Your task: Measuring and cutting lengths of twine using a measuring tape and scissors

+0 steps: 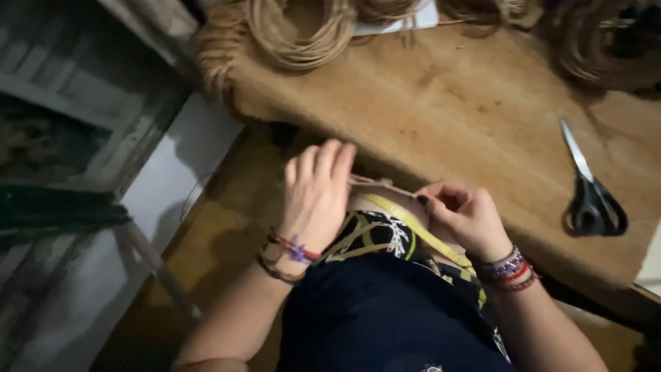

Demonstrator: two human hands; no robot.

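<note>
My left hand point(317, 196) lies palm down with its fingers over the far edge of a small pale object point(375, 200) held against my lap. My right hand point(465, 217) has its fingers curled, pinching the object's right side next to a yellow tape-like strip point(413, 231) that runs diagonally across it. A thin cord point(368, 181) passes between the two hands. Both wrists wear several bead and thread bracelets. What the object is stays mostly hidden by the hands.
A wooden table point(447, 110) covered in brown burlap stretches ahead. Black-handled scissors point(589, 189) lie at its right. Coils of jute rope point(303, 31) sit along the far edge. A white frame point(148, 207) stands to the left.
</note>
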